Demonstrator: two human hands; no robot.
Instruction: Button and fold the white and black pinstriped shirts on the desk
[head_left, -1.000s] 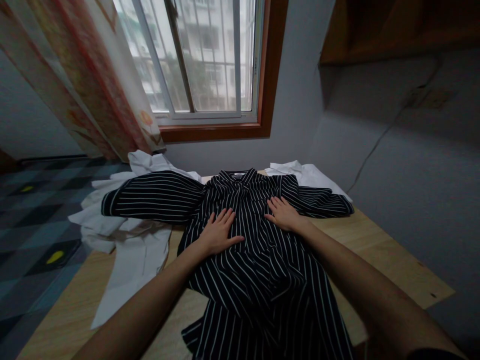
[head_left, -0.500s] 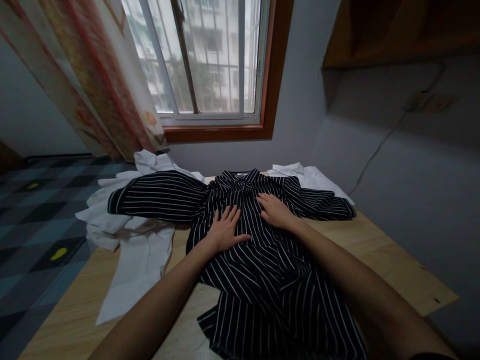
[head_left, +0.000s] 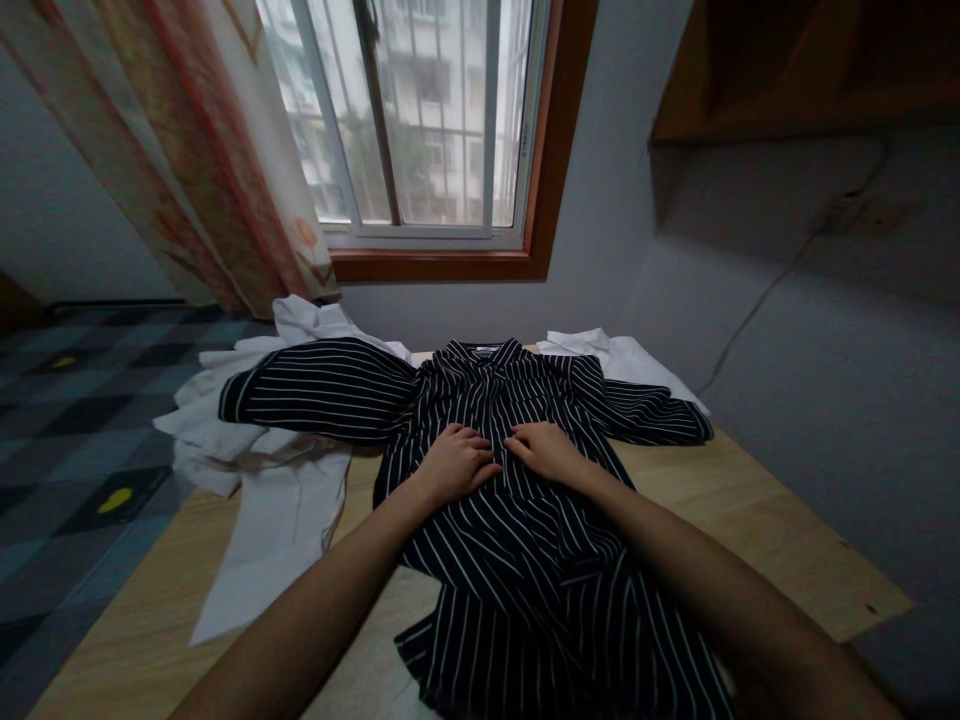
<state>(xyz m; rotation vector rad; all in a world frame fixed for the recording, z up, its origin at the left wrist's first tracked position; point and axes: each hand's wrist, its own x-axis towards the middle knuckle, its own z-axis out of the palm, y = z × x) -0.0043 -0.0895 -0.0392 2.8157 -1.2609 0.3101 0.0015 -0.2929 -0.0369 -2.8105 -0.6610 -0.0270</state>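
**Black striped shirt point(head_left: 517, 525) lies along the middle of the counter point(head_left: 720, 490), both hands on its front**

From my end I see a black shirt with thin white stripes, its collar point(head_left: 487, 351) towards the counter's far edge and its lower part running out of view at the near edge. The chest is fairly flat; lower down the cloth is bunched into folds. One sleeve point(head_left: 322, 385) stretches towards the counter's left edge, the other point(head_left: 660, 412) towards its right.

My left hand point(head_left: 454, 466) and right hand point(head_left: 546, 453) rest close together on the shirt's front, fingers bent; I cannot tell whether either pinches fabric.

Crumpled white cloth point(head_left: 277, 535) spreads along the counter's left side, partly under the left sleeve, and more white cloth point(head_left: 619, 352) lies at the far right, behind the other sleeve. My forearms hide parts of the shirt. Beyond the counter's far edge I see a window point(head_left: 431, 120), with a patterned curtain point(head_left: 202, 160) to its left.
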